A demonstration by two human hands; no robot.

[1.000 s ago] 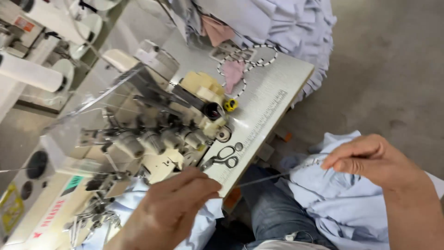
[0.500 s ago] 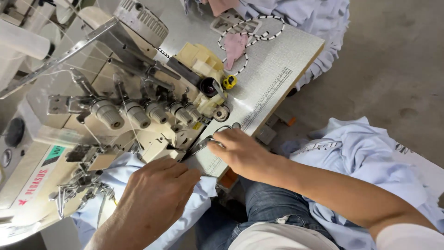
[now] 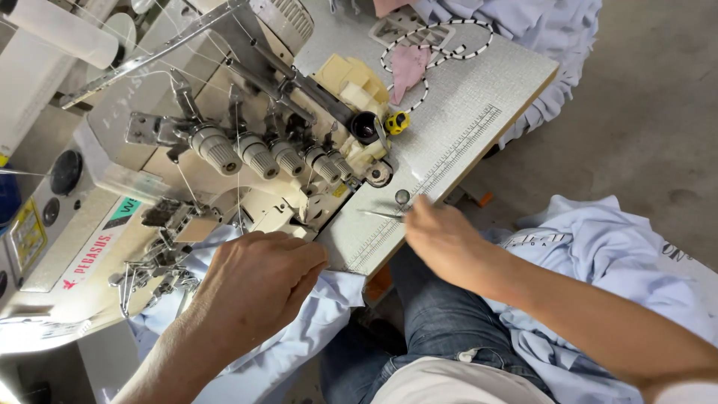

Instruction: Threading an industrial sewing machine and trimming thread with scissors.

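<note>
While our left hand [image 3: 258, 280] pinches the light-blue fabric [image 3: 321, 307] at the overlock machine [image 3: 247, 164], our right hand [image 3: 441, 236] closes on small scissors [image 3: 389, 212] – blades near fingers, so we could nick ourselves or the cloth.

You are looking at a few labels, and no packages or screens. A long white label with red lettering [image 3: 88, 254] is running slantwise along the front face of the cream sewing machine [image 3: 247, 150], at the left end of the tabletop [image 3: 479, 90]. Just above it a small green and white sticker [image 3: 122, 212] is sitting at the same slant. Further left, near the machine's black knobs, a yellow sticker with dark print [image 3: 27, 232] is showing. A printed ruler strip [image 3: 426, 187] is lying along the tabletop's near edge.
</note>
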